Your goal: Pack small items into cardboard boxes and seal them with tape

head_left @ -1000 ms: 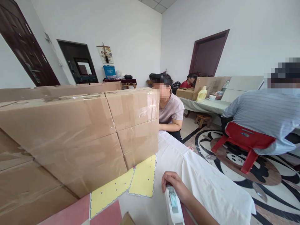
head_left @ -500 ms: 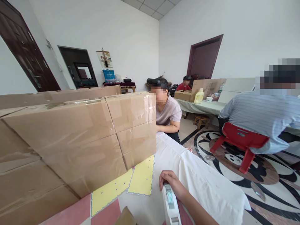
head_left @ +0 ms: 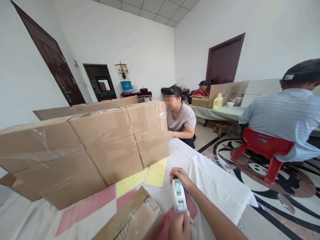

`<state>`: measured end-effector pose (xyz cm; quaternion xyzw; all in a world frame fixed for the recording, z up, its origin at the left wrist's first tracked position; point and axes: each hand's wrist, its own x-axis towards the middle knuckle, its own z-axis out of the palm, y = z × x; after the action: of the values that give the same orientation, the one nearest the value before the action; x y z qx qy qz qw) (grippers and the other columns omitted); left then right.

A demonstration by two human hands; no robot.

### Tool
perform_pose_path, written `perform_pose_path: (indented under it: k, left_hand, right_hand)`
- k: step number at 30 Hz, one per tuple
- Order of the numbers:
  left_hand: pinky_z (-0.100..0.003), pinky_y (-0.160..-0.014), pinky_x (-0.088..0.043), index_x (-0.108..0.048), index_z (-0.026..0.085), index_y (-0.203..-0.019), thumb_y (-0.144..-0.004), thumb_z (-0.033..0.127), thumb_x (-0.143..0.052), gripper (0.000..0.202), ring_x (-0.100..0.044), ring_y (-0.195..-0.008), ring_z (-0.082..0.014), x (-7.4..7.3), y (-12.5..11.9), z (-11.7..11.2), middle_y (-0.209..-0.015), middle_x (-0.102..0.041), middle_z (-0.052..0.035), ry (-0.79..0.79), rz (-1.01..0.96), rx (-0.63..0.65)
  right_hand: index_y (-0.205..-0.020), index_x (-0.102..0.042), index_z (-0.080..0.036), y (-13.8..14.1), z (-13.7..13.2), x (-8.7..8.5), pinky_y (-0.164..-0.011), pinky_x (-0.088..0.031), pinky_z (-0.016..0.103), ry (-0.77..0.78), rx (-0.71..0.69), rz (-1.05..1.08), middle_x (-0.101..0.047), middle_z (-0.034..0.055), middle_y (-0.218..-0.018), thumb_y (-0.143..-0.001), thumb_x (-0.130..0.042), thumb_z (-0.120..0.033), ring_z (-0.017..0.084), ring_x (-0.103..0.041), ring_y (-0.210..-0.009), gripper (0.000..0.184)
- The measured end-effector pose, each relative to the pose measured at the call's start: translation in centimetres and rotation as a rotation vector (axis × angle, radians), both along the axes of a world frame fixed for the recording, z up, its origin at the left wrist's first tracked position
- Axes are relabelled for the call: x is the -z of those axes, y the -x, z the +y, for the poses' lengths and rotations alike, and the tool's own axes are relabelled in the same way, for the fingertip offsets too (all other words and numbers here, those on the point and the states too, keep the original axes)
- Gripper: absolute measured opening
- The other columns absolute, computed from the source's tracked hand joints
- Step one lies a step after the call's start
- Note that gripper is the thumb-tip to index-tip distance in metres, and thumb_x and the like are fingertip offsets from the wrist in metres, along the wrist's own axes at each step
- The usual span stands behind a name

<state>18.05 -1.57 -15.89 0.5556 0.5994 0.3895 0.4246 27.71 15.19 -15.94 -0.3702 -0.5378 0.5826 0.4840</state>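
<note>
My right hand [head_left: 182, 177] is closed over the far end of a white handheld device [head_left: 179, 197] with a small window. The device lies lengthwise above the table's white cloth [head_left: 215, 186]. My left hand [head_left: 180, 228] shows at the bottom edge, slightly blurred, with its fingers curled at the device's near end. Just left of that hand is a small cardboard box [head_left: 132, 218] with tape along its top. A wall of large taped cartons [head_left: 100, 143] stands across the table behind it.
Yellow and pink mats [head_left: 140, 178] lie on the cloth under the cartons. One person [head_left: 180, 116] crouches at the table's far end. Another person in a striped shirt [head_left: 285, 116] sits on a red stool [head_left: 262, 150] to the right. A third person [head_left: 201, 89] sits at a far table holding a yellow bottle [head_left: 217, 101].
The view has pulled back and dipped. My left hand has come into view at the device's near end. More of the small box now shows in front. My right hand still holds the device.
</note>
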Motion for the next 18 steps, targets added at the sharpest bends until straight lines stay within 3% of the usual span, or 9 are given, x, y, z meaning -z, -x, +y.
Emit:
perform_pose_path:
  k: [4,11,16,18]
  left_hand:
    - [-0.028,-0.051,-0.04,-0.07,0.019,-0.07,-0.089,0.078,-0.034,0.072,-0.047,-0.039,-0.0175,1.2,-0.2,0.1,-0.039,-0.046,0.0002,-0.023,-0.026,0.057]
    - [-0.029,-0.056,-0.046,-0.072,0.018,-0.075,-0.088,0.082,-0.028,0.079,-0.051,-0.046,-0.018,0.9,0.0,0.2,-0.051,-0.057,-0.004,-0.094,-0.01,0.049]
    - [-0.027,-0.059,-0.047,-0.075,0.019,-0.082,-0.088,0.077,-0.039,0.068,-0.057,-0.053,-0.0197,1.5,-0.2,0.2,-0.054,-0.06,-0.0054,-0.153,-0.009,0.061]
    - [-0.028,-0.061,-0.048,-0.077,0.019,-0.093,-0.09,0.073,-0.039,0.065,-0.057,-0.053,-0.0203,1.6,-0.4,0.1,-0.053,-0.059,-0.0046,-0.146,-0.031,0.055]
  right_hand:
    - [-0.073,-0.062,-0.017,-0.1,-0.4,-0.1,-0.051,-0.038,0.025,-0.029,0.009,0.008,-0.067,0.002,-0.056,-0.08,-0.057,-0.042,0.015,-0.057,-0.049,0.027]
    - [-0.071,-0.063,-0.016,-0.4,-0.3,-0.1,-0.059,-0.043,0.028,-0.084,-0.009,0.041,-0.067,0.0024,-0.057,-0.077,-0.062,-0.041,0.016,-0.061,-0.055,0.025]
    - [-0.072,-0.064,-0.016,-0.4,-0.3,0.0,-0.057,-0.042,0.028,-0.098,-0.02,0.018,-0.068,0.004,-0.057,-0.078,-0.058,-0.038,0.017,-0.061,-0.054,0.024]
    - [-0.073,-0.065,-0.016,-0.4,-0.4,0.1,-0.055,-0.041,0.027,-0.1,-0.016,-0.006,-0.068,0.0043,-0.057,-0.079,-0.057,-0.038,0.017,-0.06,-0.053,0.024]
